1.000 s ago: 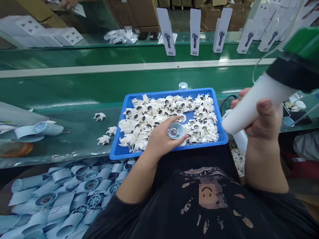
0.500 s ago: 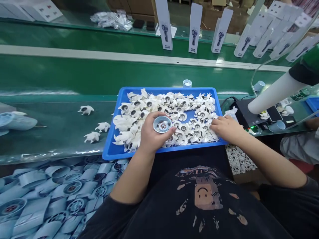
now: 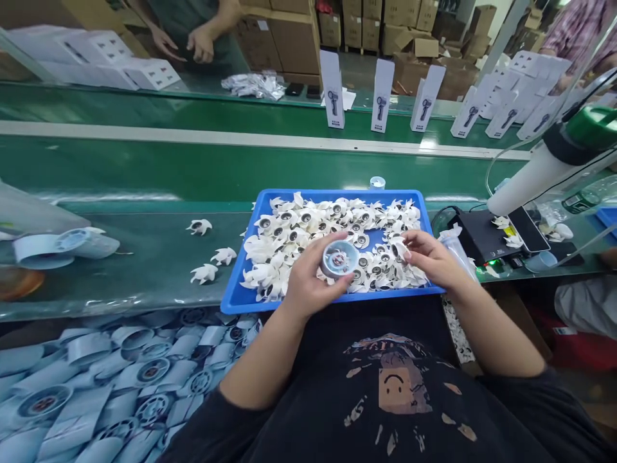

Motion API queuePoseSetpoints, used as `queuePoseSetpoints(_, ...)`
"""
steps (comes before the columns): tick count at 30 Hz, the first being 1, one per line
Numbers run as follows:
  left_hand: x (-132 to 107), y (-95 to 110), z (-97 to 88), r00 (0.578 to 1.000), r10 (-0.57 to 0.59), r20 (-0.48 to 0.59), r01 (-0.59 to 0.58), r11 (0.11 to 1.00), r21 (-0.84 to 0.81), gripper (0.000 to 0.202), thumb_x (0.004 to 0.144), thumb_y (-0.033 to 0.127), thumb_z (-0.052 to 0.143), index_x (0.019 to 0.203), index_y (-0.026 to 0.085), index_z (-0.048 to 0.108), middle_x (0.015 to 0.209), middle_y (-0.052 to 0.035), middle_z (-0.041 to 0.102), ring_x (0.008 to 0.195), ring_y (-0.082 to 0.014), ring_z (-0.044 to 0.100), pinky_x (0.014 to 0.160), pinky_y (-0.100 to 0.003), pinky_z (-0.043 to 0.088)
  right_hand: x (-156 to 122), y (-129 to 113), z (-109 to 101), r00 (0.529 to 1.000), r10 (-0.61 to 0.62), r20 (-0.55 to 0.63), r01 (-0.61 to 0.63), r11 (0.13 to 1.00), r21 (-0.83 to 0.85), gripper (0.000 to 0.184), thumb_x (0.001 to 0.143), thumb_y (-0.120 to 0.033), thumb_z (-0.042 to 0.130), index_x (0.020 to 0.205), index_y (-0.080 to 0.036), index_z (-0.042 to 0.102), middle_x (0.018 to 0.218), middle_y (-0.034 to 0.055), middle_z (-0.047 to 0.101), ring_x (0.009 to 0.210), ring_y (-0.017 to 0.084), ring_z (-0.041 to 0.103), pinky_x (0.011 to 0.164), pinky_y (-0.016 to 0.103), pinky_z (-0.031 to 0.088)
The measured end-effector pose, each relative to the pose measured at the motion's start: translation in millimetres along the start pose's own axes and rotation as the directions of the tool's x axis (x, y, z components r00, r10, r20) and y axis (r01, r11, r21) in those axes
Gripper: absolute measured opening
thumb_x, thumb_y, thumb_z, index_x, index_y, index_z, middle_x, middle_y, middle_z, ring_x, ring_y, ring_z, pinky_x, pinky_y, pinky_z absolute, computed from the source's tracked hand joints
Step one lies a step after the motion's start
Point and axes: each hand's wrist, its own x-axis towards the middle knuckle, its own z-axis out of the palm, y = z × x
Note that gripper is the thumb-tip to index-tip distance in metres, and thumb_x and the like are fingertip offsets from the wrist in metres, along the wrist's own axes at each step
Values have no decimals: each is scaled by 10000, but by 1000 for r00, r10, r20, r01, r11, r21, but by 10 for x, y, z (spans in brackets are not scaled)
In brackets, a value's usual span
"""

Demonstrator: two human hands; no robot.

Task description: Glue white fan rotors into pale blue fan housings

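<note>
The left hand (image 3: 308, 281) covers part of the round fan housing (image 3: 340, 259); the top edge cuts off the co-worker (image 3: 186, 29); print on the upright cartons (image 3: 383, 95) is too small to read.

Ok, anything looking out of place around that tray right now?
Three white fan impellers lie loose on the green conveyor belt outside the blue tray, left of it, apart from the pile inside.
</note>
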Motion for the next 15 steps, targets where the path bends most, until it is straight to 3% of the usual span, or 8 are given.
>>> queuePoseSetpoints(4,-35,249,24,967,64,247,-95,989,114,465,717,281,610,1175,222,550,1139,-89,700,1019,-260,677,885,-397,558,-134,-58,339,999,-41,-28,49,913,405,444,916,-525,210,1077,-182,441,702,5,515,515,128,513,481,255,432)
queuePoseSetpoints(6,-48,291,74,956,61,287,-114,978,172,460,732,301,633,1173,215,532,1143,-100,697,1027,-268,674,882,-407,555,-184,-93,419,997,-48,-57,70,862,503,445,904,-571,281,1043,-192,467,677,-10,491,501,117,491,468,241,412)
queuePoseSetpoints(8,-61,287,128,953,77,292,-148,962,230,450,764,344,663,1168,206,522,1131,-109,701,1030,-274,673,876,-414,549,-222,-155,415,995,-45,-88,86,836,542,366,883,-521,434,1037,-200,518,743,2,524,530,99,490,500,234,417)
queuePoseSetpoints(10,-72,268,173,951,118,287,-200,940,276,401,802,355,653,1150,204,524,1091,-107,713,1002,-269,680,854,-412,544,-245,-241,362,991,-55,-121,108,864,491,251,835,-381,587,1017,-210,605,865,24,558,600,90,505,582,250,448)
queuePoseSetpoints(12,-82,261,199,942,179,284,-266,914,306,323,843,329,601,1132,206,527,1048,-99,722,960,-258,687,834,-406,536,-250,-327,308,981,-106,-160,155,928,338,169,794,-257,662,958,-223,688,936,35,553,723,113,536,702,286,477)
queuePoseSetpoints(15,-106,290,207,932,254,258,-336,874,352,271,878,305,547,1129,206,521,1003,-91,723,910,-247,686,809,-394,528,-231,-402,287,960,-208,-188,233,965,123,124,800,-205,696,911,-240,738,913,34,527,859,151,538,806,322,487)
